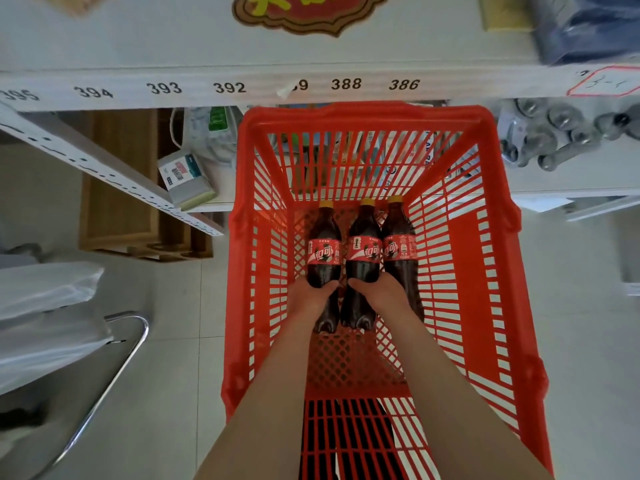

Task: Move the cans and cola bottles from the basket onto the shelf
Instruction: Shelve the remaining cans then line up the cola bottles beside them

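Note:
Three cola bottles with red labels and yellow caps lie side by side on the floor of a red plastic basket (491, 271). My left hand (310, 294) is closed around the lower part of the left bottle (323, 251). My right hand (377, 292) grips the lower part of the middle bottle (363, 251). The right bottle (401, 251) lies untouched beside them. No cans are visible. The white shelf (207, 86), its edge numbered 395 to 386, runs across the top above the basket.
A lower shelf holds a small box (185, 174) and plastic packets on the left and metal fittings (554, 133) on the right. A wooden box (138, 188) stands on the floor at left. A chrome chair frame (117, 358) with plastic bags is at lower left.

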